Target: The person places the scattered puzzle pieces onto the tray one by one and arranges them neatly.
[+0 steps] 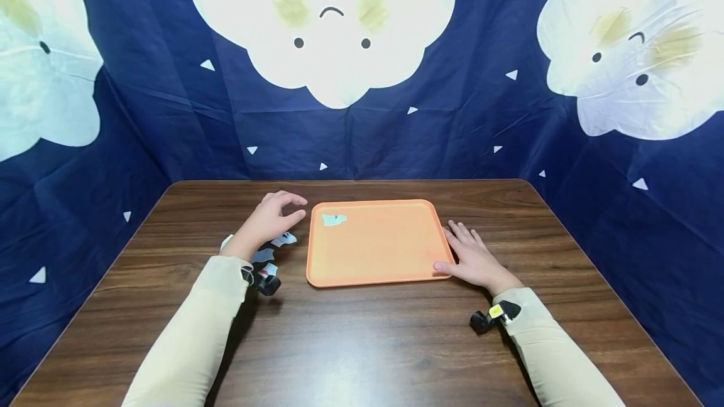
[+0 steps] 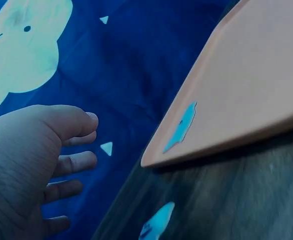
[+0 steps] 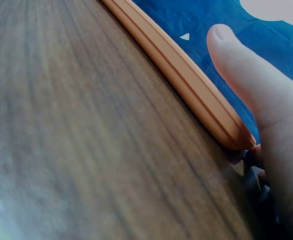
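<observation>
An orange tray [image 1: 379,244] lies on the wooden table. One light blue, jagged-edged flat piece [image 1: 334,220] sits in its far left corner. My left hand [image 1: 270,222] hovers just left of the tray with nothing in its grasp, fingers loosely bent and thumb apart in the left wrist view. Below that hand, a similar piece [image 1: 284,239] rests on the table. My right hand [image 1: 472,257] is at the tray's right edge, its thumb [image 3: 236,60] over the near right corner and the other fingers stretched along the outer side.
More pieces lie by the left wrist: a grey-blue one [image 1: 263,255], one with red marks [image 1: 269,269], and one partly hidden behind the forearm [image 1: 226,241]. A dark blue cloth [image 1: 351,143] with white clouds hangs round the table's back and sides.
</observation>
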A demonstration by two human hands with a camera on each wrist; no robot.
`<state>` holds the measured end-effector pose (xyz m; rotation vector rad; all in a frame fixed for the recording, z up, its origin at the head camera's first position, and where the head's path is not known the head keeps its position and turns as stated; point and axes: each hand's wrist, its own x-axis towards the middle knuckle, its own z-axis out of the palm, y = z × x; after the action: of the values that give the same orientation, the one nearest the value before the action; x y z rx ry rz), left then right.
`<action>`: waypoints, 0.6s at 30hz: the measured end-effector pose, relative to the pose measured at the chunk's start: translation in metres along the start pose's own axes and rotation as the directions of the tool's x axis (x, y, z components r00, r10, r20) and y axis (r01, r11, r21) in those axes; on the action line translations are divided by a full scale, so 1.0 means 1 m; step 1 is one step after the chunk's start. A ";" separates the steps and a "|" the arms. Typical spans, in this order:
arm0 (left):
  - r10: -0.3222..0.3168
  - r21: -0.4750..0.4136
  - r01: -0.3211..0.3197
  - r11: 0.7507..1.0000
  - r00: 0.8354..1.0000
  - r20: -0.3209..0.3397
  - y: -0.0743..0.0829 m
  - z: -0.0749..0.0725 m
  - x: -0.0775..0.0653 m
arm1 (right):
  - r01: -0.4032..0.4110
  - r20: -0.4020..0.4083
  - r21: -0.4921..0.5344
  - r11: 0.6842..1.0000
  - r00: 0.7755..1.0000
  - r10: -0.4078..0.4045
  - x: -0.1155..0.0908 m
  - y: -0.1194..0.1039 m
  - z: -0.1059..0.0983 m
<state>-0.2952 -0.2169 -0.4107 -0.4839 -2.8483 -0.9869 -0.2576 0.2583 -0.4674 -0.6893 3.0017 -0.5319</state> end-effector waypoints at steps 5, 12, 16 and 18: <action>-0.010 -0.008 0.010 1.000 1.000 -0.004 -0.009 -0.002 -0.011 | 0.002 -0.003 -0.001 1.000 1.000 -0.002 0.000 0.002 0.001; 0.000 -0.013 0.000 1.000 1.000 -0.010 -0.023 0.002 -0.020 | 0.005 0.000 -0.002 1.000 1.000 -0.005 0.001 0.003 0.002; -0.011 0.004 0.011 1.000 1.000 -0.006 -0.029 0.004 -0.024 | 0.003 0.003 0.001 1.000 1.000 -0.003 0.001 0.002 0.002; -0.013 0.018 0.013 1.000 1.000 -0.004 -0.030 0.005 -0.027 | 0.003 0.003 0.002 1.000 1.000 -0.003 0.001 0.003 0.001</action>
<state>-0.2799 -0.2437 -0.4372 -0.4613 -2.8576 -0.9627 -0.2593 0.2598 -0.4696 -0.6933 2.9976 -0.5338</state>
